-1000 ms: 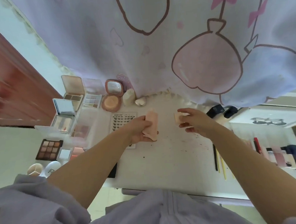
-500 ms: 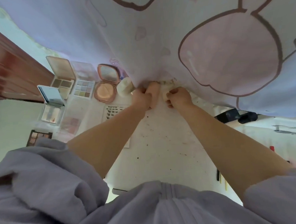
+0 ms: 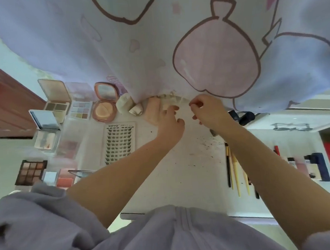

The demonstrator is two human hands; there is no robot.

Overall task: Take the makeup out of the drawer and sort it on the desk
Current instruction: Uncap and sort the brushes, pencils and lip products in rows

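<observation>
A pink makeup sponge [image 3: 151,112] lies on the white desk [image 3: 184,174] at the hem of the curtain, beside two cream sponges [image 3: 125,105]. My left hand [image 3: 169,122] rests its fingers on the pink sponge's right side and on a small beige puff [image 3: 167,105]. My right hand [image 3: 207,111] hovers just to the right, apart from both, with its fingers curled and nothing visible in them.
A lash tray [image 3: 120,143], a round pink compact [image 3: 103,107] and several open palettes [image 3: 57,101] fill the desk's left side. Brushes [image 3: 235,170] and lipsticks [image 3: 307,165] lie on the right. A printed curtain [image 3: 175,47] hangs over the back edge.
Both hands carried the pink sponge and the small puff to the curtain hem and set them down. The hands have now drawn back slightly and spread apart.
</observation>
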